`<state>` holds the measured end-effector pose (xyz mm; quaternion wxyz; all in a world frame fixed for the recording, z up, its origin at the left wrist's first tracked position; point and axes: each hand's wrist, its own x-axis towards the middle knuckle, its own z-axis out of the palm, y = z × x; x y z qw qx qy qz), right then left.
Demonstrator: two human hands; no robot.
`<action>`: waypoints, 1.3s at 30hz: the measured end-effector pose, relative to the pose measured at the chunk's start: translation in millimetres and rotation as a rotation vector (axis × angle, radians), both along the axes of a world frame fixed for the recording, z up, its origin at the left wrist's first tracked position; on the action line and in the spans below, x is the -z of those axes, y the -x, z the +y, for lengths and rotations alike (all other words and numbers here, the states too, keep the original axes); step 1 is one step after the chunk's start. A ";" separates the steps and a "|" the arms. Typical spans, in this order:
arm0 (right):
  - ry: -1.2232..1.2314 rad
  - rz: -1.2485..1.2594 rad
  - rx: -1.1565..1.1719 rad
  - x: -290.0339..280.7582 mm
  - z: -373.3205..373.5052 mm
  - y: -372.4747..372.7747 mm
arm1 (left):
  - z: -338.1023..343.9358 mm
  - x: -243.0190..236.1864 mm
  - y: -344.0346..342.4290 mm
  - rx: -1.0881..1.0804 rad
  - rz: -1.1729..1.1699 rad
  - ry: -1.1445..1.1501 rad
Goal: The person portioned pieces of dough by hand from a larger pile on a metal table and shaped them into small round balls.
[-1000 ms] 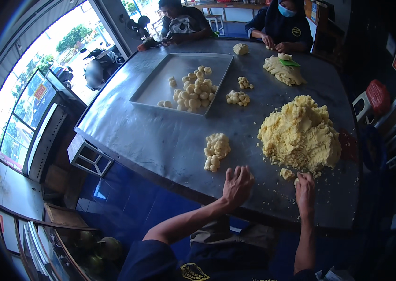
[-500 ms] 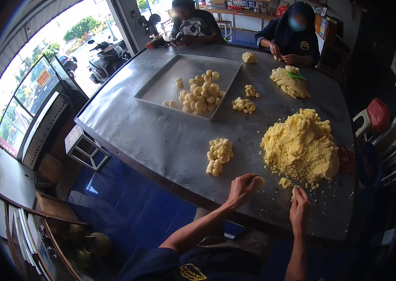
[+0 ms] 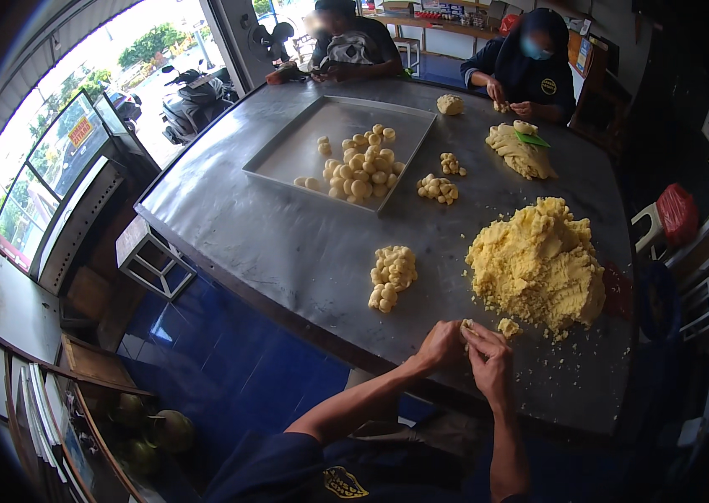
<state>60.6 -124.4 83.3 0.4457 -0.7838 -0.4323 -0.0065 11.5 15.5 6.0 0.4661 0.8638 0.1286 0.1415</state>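
Observation:
My left hand [image 3: 441, 345] and my right hand [image 3: 491, 360] meet over the table's near edge. Their fingers close together on a small piece of pale dough [image 3: 467, 324], mostly hidden by the fingertips. Just beyond my right hand lies a small yellow crumbly lump [image 3: 509, 328]. Behind it rises a big heap of yellow crumbly filling [image 3: 539, 264], with crumbs scattered around its foot. A cluster of small pale dough balls [image 3: 393, 272] sits on the table, beyond my left hand and to its left.
On the metal table [image 3: 287, 243] a shallow tray [image 3: 287, 134] holds many round dough balls. Smaller dough clusters [image 3: 438, 189] lie beside it. A large dough mass [image 3: 519, 151] bears a green scraper [image 3: 532, 138]. Two people [image 3: 530, 71] sit at the far side, one handling dough.
My right hand has moved left from beside the yellow heap to my left hand, and their fingertips now touch. The left hand has barely shifted. The view has tilted slightly.

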 end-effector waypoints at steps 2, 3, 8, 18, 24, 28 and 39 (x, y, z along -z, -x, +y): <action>-0.083 0.096 0.107 2.9 0.9 0.5 | -5.3 -11.2 2.5 -0.026 0.011 0.075; -0.084 0.341 0.129 6.8 -2.7 0.8 | -6.9 -10.6 5.3 -0.050 0.037 0.063; 0.084 -0.048 0.085 9.6 2.5 9.2 | -12.2 -19.1 7.0 -0.065 0.076 0.091; 0.063 0.411 -0.109 28.9 -7.1 -37.3 | -0.4 -8.6 11.2 0.243 -0.225 0.162; 0.034 0.222 -0.065 35.2 -8.0 -31.7 | -3.5 -8.5 11.3 0.243 -0.264 0.081; 0.212 -0.329 0.264 24.7 -21.0 -48.0 | -2.2 -20.8 6.1 0.082 -0.161 0.006; 0.217 -0.305 0.400 53.7 -48.4 -84.2 | 12.6 -18.1 6.1 0.121 -0.166 0.703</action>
